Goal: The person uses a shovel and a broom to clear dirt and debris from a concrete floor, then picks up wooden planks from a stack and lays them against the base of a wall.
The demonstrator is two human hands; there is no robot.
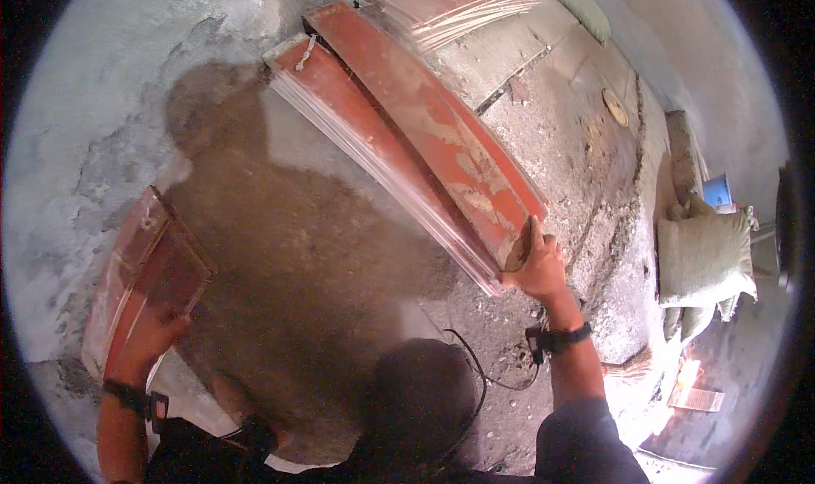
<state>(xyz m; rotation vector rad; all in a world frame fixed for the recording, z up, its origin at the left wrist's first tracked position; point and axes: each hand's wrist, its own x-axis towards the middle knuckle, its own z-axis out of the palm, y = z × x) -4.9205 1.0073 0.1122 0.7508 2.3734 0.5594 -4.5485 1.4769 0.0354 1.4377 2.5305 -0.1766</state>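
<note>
A long red board (pixel 450 136) with worn, dusty patches lies at a slant on top of a stack of similar long boards (pixel 382 166). At its near end is my right hand (pixel 539 267), closed on the end of the red board with the index finger stretched along its edge. Over on the left, shorter dark red boards (pixel 174 259) stand together by the wall. My left hand (pixel 151 331) is at their near side, its fingers curled at a dark red board's edge and partly in shadow.
More stacked boards (pixel 458 13) lie at the far end. The concrete floor (pixel 586 119) is cracked and strewn with debris, with a round lid-like disc (pixel 615 108) on it. At the right are a pale sack (pixel 705 259) and a blue container (pixel 717 190). A black cable (pixel 484 374) hangs near my right wrist.
</note>
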